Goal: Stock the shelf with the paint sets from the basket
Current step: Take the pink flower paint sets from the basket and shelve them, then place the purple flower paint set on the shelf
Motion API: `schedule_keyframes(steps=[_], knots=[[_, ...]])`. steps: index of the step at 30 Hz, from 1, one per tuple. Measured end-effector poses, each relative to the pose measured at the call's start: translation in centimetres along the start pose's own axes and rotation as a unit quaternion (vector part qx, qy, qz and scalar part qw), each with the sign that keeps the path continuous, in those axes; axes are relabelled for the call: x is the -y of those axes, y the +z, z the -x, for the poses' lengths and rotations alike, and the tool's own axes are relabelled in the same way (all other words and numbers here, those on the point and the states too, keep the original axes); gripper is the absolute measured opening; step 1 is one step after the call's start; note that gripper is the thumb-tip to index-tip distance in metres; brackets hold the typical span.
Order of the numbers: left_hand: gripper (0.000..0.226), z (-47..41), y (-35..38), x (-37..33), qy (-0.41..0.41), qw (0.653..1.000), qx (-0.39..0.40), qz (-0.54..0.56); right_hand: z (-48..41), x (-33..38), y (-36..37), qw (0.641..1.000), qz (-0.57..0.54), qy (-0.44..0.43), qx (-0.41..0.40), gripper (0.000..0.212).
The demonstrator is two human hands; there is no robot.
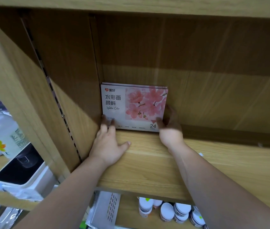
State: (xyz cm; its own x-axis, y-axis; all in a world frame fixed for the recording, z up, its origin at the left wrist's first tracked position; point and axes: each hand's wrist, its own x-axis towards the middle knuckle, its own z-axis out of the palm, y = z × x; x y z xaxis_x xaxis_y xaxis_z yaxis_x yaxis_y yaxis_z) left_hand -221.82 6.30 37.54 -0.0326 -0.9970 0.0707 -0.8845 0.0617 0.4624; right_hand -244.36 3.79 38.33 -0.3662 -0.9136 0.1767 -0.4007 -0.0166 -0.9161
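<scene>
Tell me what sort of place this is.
Probably a stationery or art-supply shop: light wooden display shelving, pink flower-printed watercolour paint sets standing face-out, and small white-lidded jars on the shelf below.
</scene>
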Motion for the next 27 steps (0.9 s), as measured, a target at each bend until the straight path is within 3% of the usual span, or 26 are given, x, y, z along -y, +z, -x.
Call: schedule_keyframes(steps=[3,9,16,20,23,27], knots=[[0.092,0.7,-0.3,-0.4,0.007,1.000,-0.016,-0.011,1.0,-0.5,-1.6,0.999,0.026,0.029,-0.001,0.068],[0.081,3.9,-0.1,-0.6,0.095,0.992,0.034,-0.073,5.5,-2.9,-8.7,0.957,0.282,0.024,0.059,0.054],[0.082,7.9,2.2,-5.5,0.196,0.973,0.082,-0.089,13.6,-5.2,-17.9,0.930,0.365,0.013,0.037,0.046],[0.083,11.1,4.7,-11.1,0.264,0.954,0.107,-0.089,19.2,-6.7,-23.7,0.921,0.388,0.037,0.023,0.047],[0.076,14.1,7.1,-15.3,0.327,0.932,0.116,-0.103,23.9,-8.9,-28.5,0.932,0.357,0.055,0.005,0.047],[0.068,19.4,10.1,-21.0,0.371,0.921,0.107,-0.044,30.8,-14.0,-35.5,0.943,0.300,0.146,-0.019,0.050]])
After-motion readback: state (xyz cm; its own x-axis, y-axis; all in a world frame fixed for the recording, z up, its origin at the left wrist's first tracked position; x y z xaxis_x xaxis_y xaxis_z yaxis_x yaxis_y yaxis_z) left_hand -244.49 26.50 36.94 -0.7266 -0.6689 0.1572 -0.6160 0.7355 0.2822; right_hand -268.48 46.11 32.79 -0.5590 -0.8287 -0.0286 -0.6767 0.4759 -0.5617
